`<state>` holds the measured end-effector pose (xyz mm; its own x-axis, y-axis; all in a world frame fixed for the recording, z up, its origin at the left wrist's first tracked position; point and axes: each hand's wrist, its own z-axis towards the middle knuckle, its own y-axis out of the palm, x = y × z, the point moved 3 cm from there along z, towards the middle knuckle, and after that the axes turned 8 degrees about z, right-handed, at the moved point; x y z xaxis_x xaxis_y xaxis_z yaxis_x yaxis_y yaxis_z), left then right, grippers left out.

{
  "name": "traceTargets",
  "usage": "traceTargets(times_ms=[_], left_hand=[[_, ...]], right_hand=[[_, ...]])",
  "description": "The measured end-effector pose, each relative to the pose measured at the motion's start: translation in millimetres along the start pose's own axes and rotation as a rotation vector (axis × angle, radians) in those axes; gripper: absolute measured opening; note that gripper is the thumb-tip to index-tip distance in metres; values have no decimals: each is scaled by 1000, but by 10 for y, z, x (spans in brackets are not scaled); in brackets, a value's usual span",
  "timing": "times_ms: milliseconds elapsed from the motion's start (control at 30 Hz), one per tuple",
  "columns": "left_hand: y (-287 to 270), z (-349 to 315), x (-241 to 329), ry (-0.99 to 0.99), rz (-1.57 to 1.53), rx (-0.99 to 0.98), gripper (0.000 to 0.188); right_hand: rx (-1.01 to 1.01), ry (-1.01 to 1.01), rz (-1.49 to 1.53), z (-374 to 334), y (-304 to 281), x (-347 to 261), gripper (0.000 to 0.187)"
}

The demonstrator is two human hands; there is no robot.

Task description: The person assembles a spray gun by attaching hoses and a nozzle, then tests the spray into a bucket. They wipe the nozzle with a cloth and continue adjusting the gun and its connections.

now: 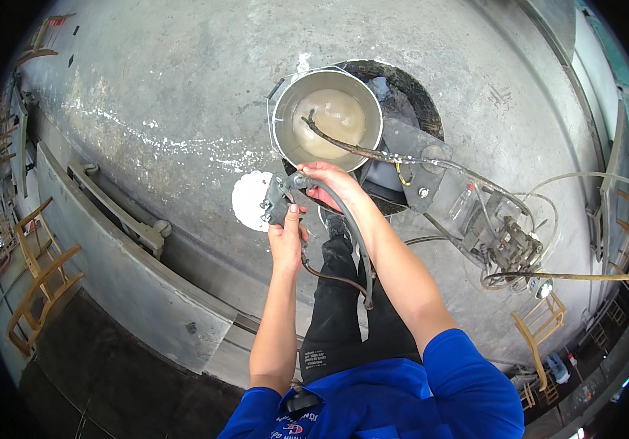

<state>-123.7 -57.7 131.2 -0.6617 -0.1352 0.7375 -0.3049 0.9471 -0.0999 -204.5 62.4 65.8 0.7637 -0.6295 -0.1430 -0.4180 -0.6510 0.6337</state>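
Note:
I hold a grey metal spray gun (278, 199) in front of me, above the floor. My left hand (287, 238) is closed round its lower part, thumb up against the body. The fingers of my right hand (329, 183) close on a thick dark hose (355, 219) where it joins the gun. That hose loops down past my right wrist, and a thinner brown hose (329, 277) also hangs from the gun. Just beyond my hands stands a metal bucket (282, 143) of beige liquid (336, 121). A dark suction hose (344, 144) dips into it.
A pump machine (508, 249) with tangled hoses stands to the right on a grey metal plate (432, 157). White splatter and a white round patch (250, 200) mark the concrete floor (183, 73). Wooden chair frames (40, 278) line the left, with another (540, 329) at right.

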Motion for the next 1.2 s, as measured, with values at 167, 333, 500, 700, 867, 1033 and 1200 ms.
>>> traceTargets(times_ms=[167, 333, 500, 700, 867, 1033, 1200], left_hand=[[-2, 48, -7, 12, -22, 8, 27], [-36, 98, -30, -3, 64, -45, 23], [-41, 127, -42, -16, 27, -37, 23], [-56, 164, -33, 2, 35, -30, 23], [-80, 156, -46, -10, 59, -40, 23], [-76, 157, -34, 9, 38, -42, 23], [-64, 157, -12, 5, 23, -49, 22]], right_hand=[[8, 63, 29, -10, -9, 23, 15], [-35, 46, -71, 95, -107, -13, 14], [-101, 5, -56, 98, -78, -19, 11], [-1, 79, -18, 134, -74, 47, 17], [-71, 18, -168, 166, -77, -28, 21], [-76, -24, -138, 68, 8, -105, 19], [50, 43, -239, 91, 31, -142, 16]])
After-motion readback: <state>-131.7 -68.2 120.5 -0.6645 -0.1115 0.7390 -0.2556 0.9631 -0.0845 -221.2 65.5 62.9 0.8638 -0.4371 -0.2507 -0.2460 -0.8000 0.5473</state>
